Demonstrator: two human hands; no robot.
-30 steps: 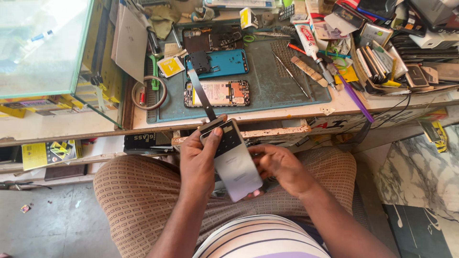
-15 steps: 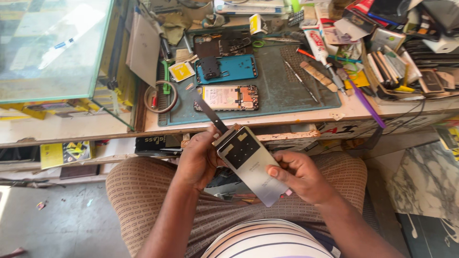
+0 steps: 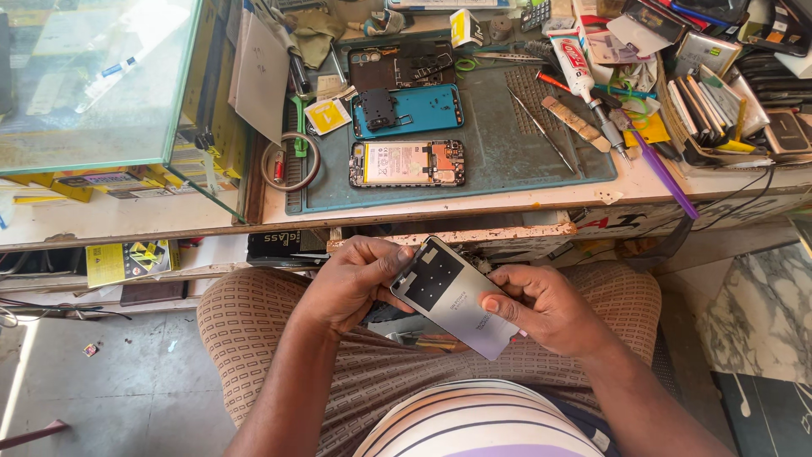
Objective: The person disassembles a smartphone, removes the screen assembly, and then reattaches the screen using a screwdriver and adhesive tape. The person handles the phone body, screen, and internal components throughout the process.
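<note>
A silver phone panel, tilted, is held over the lap just below the bench edge. It is gripped at its upper end by the left hand, thumb curled onto its corner, and at its lower right side by the right hand, thumb pressed on its face with fingers closed behind. Beyond, a green mat is laid on the worn bench, bearing an opened phone and a blue frame. A glass case is seen at left, tile floor below
</note>
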